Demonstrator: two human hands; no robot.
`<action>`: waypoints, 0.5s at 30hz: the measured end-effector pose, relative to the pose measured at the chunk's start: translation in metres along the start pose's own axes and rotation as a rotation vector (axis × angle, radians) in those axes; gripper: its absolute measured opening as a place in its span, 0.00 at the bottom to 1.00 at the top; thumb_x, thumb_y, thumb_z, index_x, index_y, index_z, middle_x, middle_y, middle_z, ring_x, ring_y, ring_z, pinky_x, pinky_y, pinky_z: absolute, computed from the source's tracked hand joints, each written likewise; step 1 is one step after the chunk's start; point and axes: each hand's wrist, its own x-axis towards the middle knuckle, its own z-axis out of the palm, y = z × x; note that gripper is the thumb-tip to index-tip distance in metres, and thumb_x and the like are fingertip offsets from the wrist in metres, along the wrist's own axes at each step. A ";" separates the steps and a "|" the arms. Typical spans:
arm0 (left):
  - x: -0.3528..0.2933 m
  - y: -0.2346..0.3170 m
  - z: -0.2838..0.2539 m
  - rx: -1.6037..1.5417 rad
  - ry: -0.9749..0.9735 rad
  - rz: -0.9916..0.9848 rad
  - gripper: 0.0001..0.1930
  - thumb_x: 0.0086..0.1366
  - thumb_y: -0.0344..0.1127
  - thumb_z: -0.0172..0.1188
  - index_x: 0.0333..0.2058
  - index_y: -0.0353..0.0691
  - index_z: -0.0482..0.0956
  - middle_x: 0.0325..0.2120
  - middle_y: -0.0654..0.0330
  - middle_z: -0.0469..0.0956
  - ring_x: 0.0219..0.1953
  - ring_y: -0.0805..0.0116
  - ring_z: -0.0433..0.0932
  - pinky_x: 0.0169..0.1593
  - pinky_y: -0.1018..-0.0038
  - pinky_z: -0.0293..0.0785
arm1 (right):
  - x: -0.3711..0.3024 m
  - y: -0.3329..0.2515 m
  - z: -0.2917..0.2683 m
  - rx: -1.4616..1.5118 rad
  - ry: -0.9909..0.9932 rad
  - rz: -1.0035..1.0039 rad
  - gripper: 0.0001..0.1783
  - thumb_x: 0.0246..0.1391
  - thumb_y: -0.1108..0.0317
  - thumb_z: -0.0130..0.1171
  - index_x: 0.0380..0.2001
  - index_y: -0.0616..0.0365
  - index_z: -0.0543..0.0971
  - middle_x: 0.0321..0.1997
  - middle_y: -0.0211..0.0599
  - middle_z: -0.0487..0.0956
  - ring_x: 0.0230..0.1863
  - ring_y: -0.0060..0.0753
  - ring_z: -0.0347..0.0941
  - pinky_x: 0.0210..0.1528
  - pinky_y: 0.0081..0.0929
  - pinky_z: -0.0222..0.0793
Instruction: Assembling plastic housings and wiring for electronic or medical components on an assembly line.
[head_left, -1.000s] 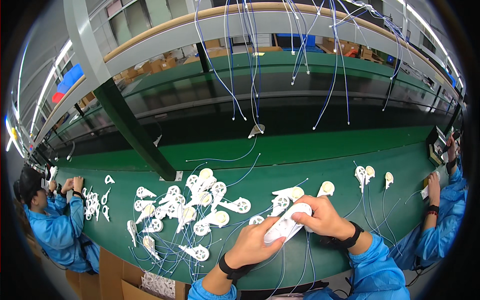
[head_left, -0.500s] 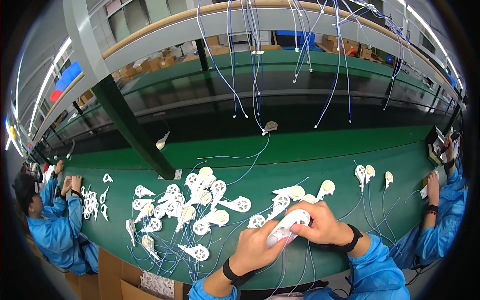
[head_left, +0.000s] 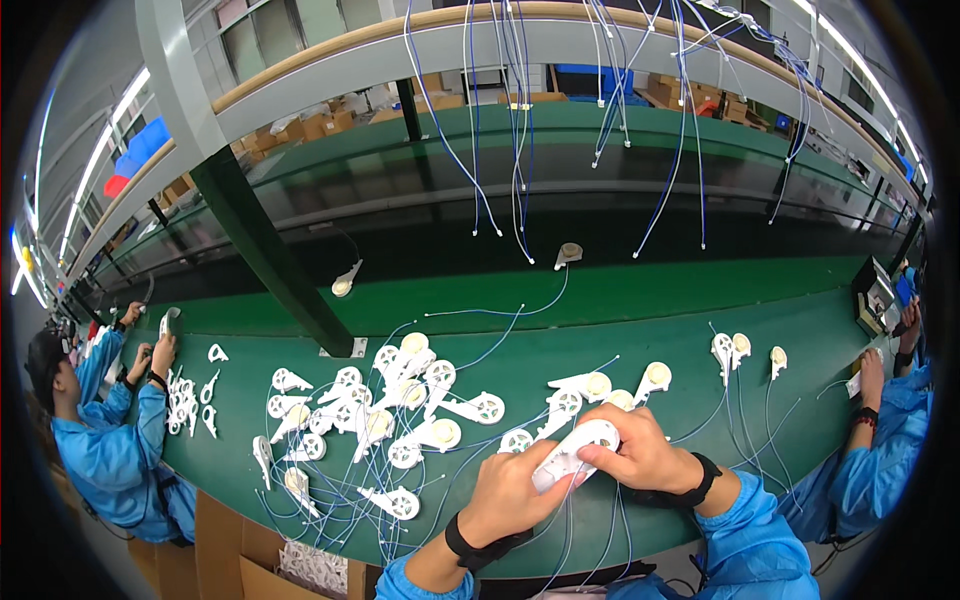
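Between my hands, above the near edge of the green bench, is a white plastic housing point(head_left: 572, 455), round at one end and tapering toward the other. My left hand point(head_left: 508, 494) grips its lower left end, thumb along the side. Around the round upper end close the fingers of my right hand point(head_left: 640, 452), with the thumb pressed on its face. Blue and white wires point(head_left: 612, 515) hang down below my hands. Just beyond my fingers lie white housings with cream round discs point(head_left: 597, 385). A pile of similar wired housings point(head_left: 405, 395) spreads to the left.
Wire bundles point(head_left: 517, 130) hang from the overhead rail. A dark conveyor strip with wired parts point(head_left: 570, 252) runs behind the bench. A green post point(head_left: 270, 250) rises at left. Co-workers in blue sit at left point(head_left: 110, 440) and right point(head_left: 885, 430). A cardboard box point(head_left: 225, 545) stands lower left.
My hands keep hold of the white housing, almost unmoved. Parts on the conveyor strip have shifted right. The left co-worker has raised a white piece.
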 end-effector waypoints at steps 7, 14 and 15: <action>0.006 -0.005 -0.009 -0.044 -0.015 0.027 0.38 0.45 0.54 0.75 0.52 0.39 0.75 0.32 0.52 0.83 0.33 0.53 0.84 0.37 0.64 0.79 | 0.005 0.017 -0.002 0.157 0.022 0.137 0.17 0.59 0.62 0.60 0.44 0.65 0.76 0.35 0.41 0.82 0.36 0.30 0.79 0.39 0.28 0.74; 0.005 -0.018 -0.017 -0.248 0.270 0.100 0.42 0.49 0.49 0.74 0.59 0.33 0.69 0.55 0.50 0.73 0.57 0.57 0.72 0.61 0.65 0.64 | 0.012 0.043 -0.056 0.422 0.314 0.483 0.13 0.65 0.57 0.53 0.41 0.55 0.77 0.27 0.19 0.75 0.23 0.08 0.64 0.21 0.11 0.61; 0.005 -0.015 -0.017 -0.219 0.316 0.068 0.41 0.48 0.45 0.75 0.58 0.34 0.69 0.54 0.50 0.73 0.57 0.57 0.72 0.60 0.64 0.65 | 0.011 0.054 -0.073 0.441 0.368 0.488 0.13 0.66 0.56 0.53 0.40 0.54 0.77 0.25 0.18 0.73 0.21 0.08 0.61 0.20 0.11 0.57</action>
